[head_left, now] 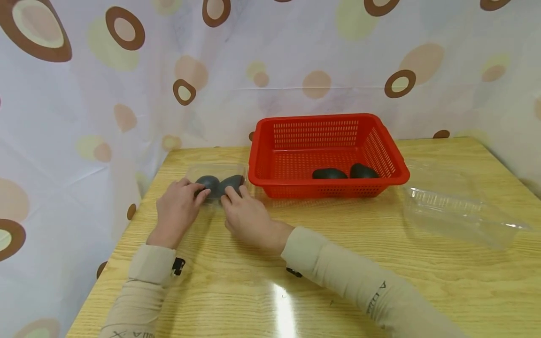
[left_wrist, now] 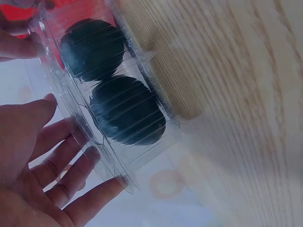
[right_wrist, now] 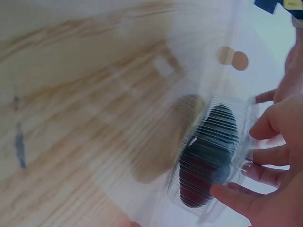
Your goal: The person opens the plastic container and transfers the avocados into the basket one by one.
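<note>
A clear plastic clamshell box [head_left: 216, 174] sits on the wooden table [head_left: 338, 263] at the left, just beside the red basket [head_left: 325, 123]. Two dark oval fruits lie inside it, one on the left [head_left: 208, 183] and one on the right [head_left: 232, 182]. My left hand [head_left: 199, 192] touches the box's left end with fairly straight fingers [left_wrist: 71, 163]; the fruits [left_wrist: 128, 111] show through the ribbed plastic. My right hand [head_left: 230, 192] pinches the box's right end between its thumb and fingers [right_wrist: 262, 127], over a dark fruit [right_wrist: 208, 146].
The red basket holds two more dark fruits [head_left: 329, 173] [head_left: 363, 171]. An empty clear clamshell box [head_left: 456, 211] lies open at the right. A spotted curtain [head_left: 84, 117] hangs behind and to the left of the table.
</note>
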Demonstrator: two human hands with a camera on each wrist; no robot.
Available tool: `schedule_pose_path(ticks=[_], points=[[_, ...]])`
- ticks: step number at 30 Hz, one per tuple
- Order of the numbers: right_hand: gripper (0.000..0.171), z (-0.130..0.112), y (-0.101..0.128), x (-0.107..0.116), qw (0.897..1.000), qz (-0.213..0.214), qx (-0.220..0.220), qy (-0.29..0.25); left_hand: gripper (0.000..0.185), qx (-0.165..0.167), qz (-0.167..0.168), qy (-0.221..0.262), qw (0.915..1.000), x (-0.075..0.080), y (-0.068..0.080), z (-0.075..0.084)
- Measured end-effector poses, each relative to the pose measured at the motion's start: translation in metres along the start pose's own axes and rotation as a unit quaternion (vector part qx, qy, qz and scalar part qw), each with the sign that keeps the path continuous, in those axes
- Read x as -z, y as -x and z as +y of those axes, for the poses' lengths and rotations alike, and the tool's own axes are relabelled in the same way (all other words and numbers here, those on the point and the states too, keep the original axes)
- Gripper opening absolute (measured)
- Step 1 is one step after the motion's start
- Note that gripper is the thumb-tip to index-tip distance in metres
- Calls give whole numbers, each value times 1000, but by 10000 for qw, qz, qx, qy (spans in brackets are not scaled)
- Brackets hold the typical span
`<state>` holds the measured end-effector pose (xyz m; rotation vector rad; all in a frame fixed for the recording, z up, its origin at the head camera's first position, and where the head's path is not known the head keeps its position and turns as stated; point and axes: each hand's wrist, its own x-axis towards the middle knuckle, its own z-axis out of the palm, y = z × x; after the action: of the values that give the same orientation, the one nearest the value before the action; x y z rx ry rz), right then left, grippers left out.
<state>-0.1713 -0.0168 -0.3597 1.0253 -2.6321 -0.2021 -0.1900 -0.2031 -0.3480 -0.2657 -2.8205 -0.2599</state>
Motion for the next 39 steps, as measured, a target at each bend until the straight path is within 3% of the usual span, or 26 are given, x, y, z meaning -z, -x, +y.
schedule_pose_path(ticks=[6,14,19,24,32,39], points=[[38,-1,3,6,9994,-151,300,78,40,122,-148,-247,9995,1,6,4],[35,-2,9,12,9987,-161,424,-239,40,252,-473,-441,9976,8,9,9],[33,-3,16,14,9973,-43,568,-462,45,31,-525,-614,9967,13,13,13],[32,-2,24,17,9966,44,626,-541,50,-285,-232,-744,9965,15,18,18],[32,5,44,24,9914,16,545,-1186,48,-760,96,-952,9925,17,30,29],[31,9,59,27,9889,271,727,-1268,53,-877,-54,-1057,9905,22,42,39]])
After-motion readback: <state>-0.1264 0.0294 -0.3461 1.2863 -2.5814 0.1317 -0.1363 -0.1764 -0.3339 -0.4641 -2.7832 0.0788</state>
